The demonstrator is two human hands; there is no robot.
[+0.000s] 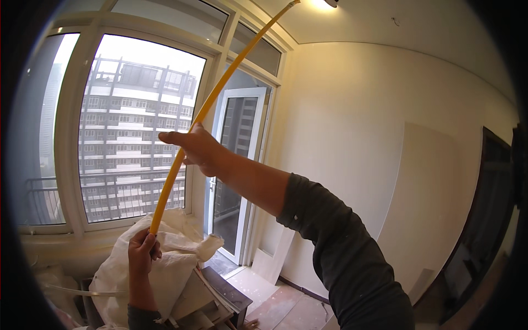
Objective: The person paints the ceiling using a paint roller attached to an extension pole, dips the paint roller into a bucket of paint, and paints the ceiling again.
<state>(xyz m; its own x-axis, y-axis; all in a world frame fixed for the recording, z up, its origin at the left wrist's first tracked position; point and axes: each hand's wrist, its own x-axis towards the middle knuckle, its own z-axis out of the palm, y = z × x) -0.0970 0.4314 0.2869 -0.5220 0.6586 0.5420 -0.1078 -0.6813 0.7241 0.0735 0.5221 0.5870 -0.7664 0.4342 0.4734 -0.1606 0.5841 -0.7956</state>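
A long yellow strip (pixel 221 82), possibly a tape measure blade, rises diagonally past the window, its dull tip reaching toward the ceiling light (pixel 324 3). My left hand (pixel 142 250) grips its lower part, fingers closed round it at lower left. My right hand (pixel 195 148) holds the strip higher up, thumb stretched out to the left and the other fingers partly hidden behind it. A crumpled white sack or sheet (pixel 113 272) lies beside and behind my left hand.
A large window (pixel 99 217) fills the left, with a white door (pixel 252 165) standing ajar beside it. Stacked boards (pixel 225 289) sit at the lower middle. A pale panel (pixel 269 258) leans by the wall (pixel 346 126); a dark doorway (pixel 484 209) is at right.
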